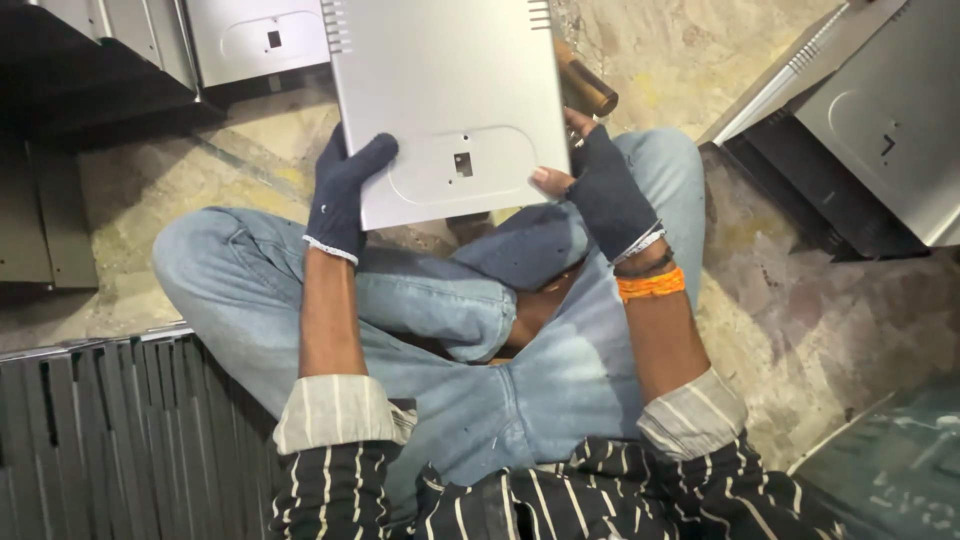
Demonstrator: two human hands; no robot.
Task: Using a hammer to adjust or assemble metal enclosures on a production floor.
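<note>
Head view. Rough, mottled stone floor (790, 320) underfoot, stained tan and grey, seen past crossed legs in pale blue jeans (440, 320).

Left hand (340, 195) in dark knit glove, clamped on lower left edge of silver metal panel (450, 90); thumb laid over front face, fingers hidden behind. Right hand (605, 190) in dark fingerless glove, gripping lower right corner of same panel; bare thumb tip pressed on front face. Hands set well apart, one at each bottom corner, panel held up between them above knees, tilted slightly.

Panel: flat grey sheet, vent slots at both upper corners, pressed oval outline low on face with small square cut-out inside.

Brown cylindrical handle (585, 88) poking out just behind panel, above right hand; whether held by that hand, cannot tell.

Orange thread band (652, 284) on right wrist, below glove cuff. Rolled pale shirt cuffs on both forearms; black striped garment at bottom edge.

Beyond left hand: similar grey panels (255, 40) lying on floor. Below left forearm: row of dark metal sheets stacked on edge (110, 430). Off to right of right hand: further grey panels stacked aslant (880, 110). Near right elbow: dark greenish sheet (890, 470), partly in view.
</note>
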